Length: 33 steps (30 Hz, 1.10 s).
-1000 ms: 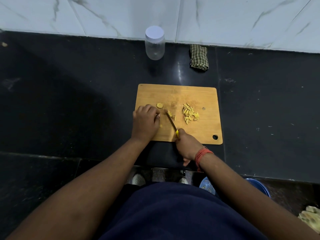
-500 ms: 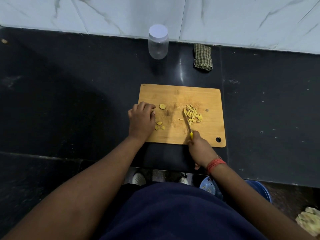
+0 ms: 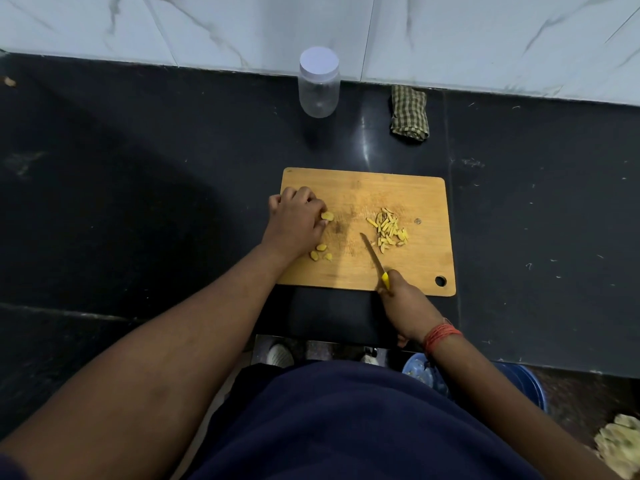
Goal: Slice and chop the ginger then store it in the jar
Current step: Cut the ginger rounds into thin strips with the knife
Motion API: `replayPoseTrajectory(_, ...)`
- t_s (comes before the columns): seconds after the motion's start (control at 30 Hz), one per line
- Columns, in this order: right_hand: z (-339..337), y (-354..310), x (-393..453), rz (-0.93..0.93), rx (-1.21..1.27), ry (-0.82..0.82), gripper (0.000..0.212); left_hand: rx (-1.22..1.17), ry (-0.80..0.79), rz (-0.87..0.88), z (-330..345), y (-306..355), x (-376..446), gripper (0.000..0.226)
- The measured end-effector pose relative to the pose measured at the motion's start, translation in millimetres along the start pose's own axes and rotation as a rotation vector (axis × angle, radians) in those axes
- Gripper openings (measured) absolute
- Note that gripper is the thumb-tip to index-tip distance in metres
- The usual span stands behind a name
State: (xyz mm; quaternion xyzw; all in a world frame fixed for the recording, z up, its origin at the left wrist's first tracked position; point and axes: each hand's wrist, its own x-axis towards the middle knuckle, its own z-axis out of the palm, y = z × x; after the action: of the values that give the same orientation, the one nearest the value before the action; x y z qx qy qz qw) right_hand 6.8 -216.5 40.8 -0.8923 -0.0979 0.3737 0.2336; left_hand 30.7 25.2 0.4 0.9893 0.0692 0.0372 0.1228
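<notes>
Ginger slice (image 3: 327, 216) sits at 9 o'clock on cutting board (image 3: 363, 188), pinched at the fingertips of left hand (image 3: 296, 221); three more slices (image 3: 320, 252) lie just below, chopped pile (image 3: 389, 230) at 3. Right hand (image 3: 403, 301) grips knife (image 3: 372, 254), blade resting between. Best to stack the slices flat, knuckles forward, and cut thin strips. Board's near edge overhangs the counter (image 3: 138, 202); free room at 12 toward the lidded jar (image 3: 318, 83).

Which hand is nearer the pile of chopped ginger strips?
Right. The right hand holds the knife just below-left of the chopped ginger strips; the left hand sits across the cutting board, on a ginger slice.
</notes>
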Motion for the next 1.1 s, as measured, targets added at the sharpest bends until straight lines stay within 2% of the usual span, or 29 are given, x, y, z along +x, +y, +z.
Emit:
replayPoseTrajectory(0.13,-6,-1,2,0.067,0.074,0.026,0.029,-0.042,-0.003,-0.039,3,7,1,0.031)
replayPoseTrajectory(0.3,-10,-11,5,0.053,0.12,0.021,0.026,-0.138,0.01,-0.076,8,18,-5,0.037)
replayPoseTrajectory(0.43,-14,-15,7,0.032,0.12,0.03,0.015,-0.222,0.144,-0.117,9,9,-23,0.025)
replayPoseTrajectory(0.5,-16,-17,8,0.021,0.121,0.033,0.013,-0.211,0.16,-0.13,11,0,-37,0.017)
replayPoseTrajectory(0.8,-9,-29,19,-0.009,0.115,-0.015,0.023,-0.124,0.094,-0.092,8,-17,-64,0.029)
replayPoseTrajectory(1.1,-11,-32,23,-0.024,0.103,-0.014,0.022,-0.12,0.037,0.007,-1,-1,-41,0.037)
